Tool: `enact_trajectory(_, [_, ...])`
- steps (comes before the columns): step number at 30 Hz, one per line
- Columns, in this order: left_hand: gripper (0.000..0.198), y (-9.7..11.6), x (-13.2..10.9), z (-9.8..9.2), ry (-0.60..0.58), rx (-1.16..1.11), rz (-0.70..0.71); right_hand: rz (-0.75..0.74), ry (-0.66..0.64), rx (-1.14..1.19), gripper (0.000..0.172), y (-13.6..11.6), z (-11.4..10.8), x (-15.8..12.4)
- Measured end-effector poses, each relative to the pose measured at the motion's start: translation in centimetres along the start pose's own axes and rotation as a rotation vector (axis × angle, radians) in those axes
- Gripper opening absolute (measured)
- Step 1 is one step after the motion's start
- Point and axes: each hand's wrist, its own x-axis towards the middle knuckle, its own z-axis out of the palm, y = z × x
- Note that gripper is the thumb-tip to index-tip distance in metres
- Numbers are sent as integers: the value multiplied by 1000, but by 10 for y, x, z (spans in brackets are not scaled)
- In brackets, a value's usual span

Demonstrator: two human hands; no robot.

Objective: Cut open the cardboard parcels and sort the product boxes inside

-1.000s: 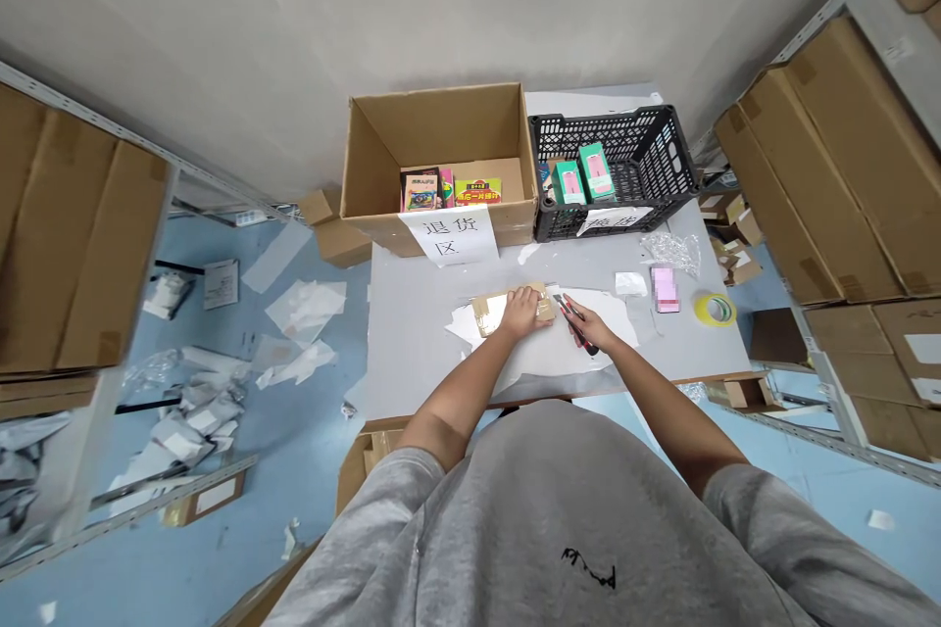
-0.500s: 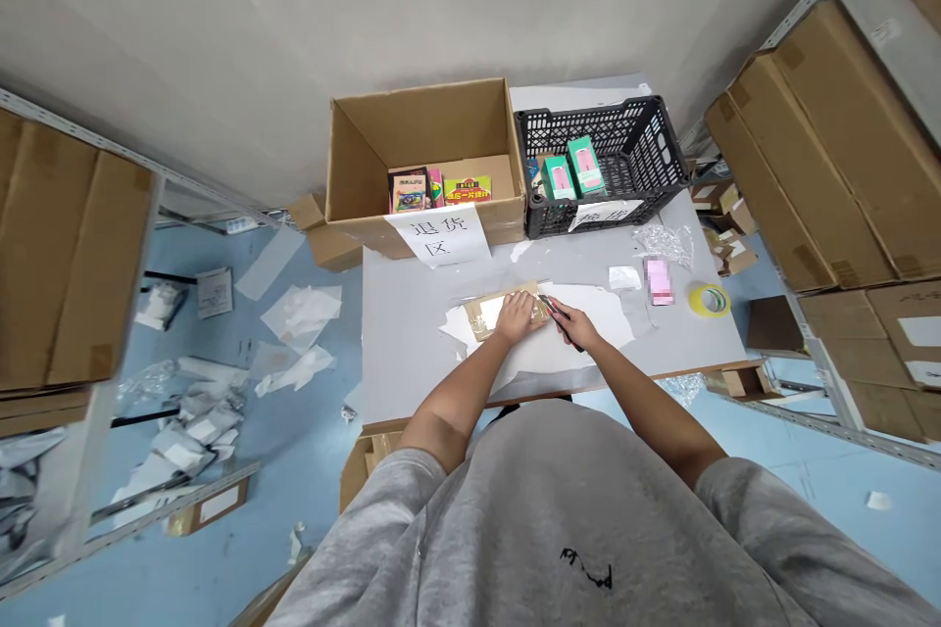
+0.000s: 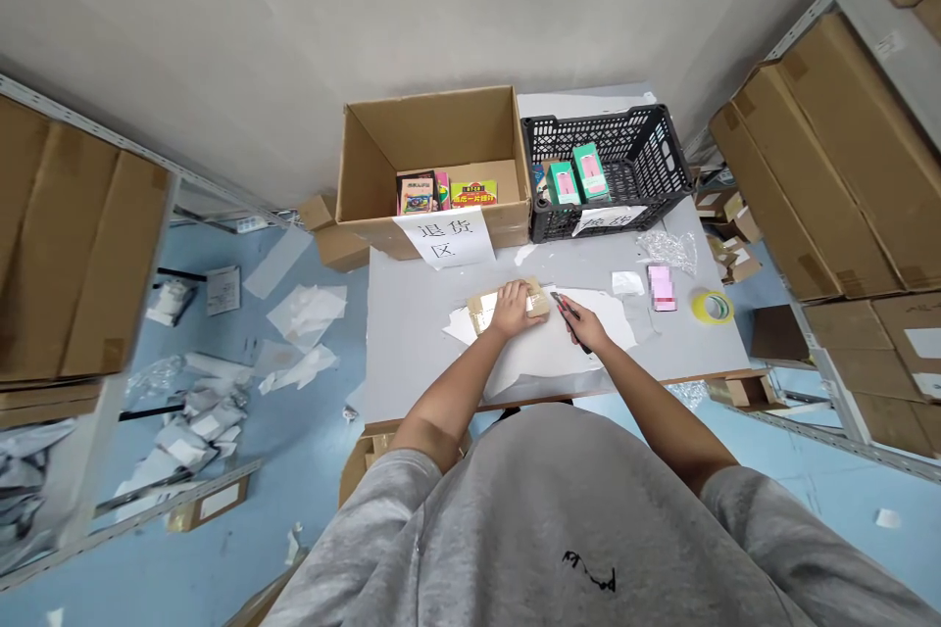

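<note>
Left hand (image 3: 511, 310) pins one cardboard parcel (image 3: 483, 312); right hand (image 3: 590, 325) holds one cutter (image 3: 566, 308).

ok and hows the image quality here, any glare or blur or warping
In the head view, the wide lens slants the grey metal shelf rail inward; a pale shiny patch, likely glare, sits on the tan cardboard packet under the left hand; the small pink rectangular item is blurred into a pixelated mosaic; light is soft, with faint shadows.
</note>
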Motion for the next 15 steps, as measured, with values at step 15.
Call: enact_trajectory(15, [99, 6, -19, 2, 12, -9, -877, 45, 206, -299, 31, -33, 83, 36])
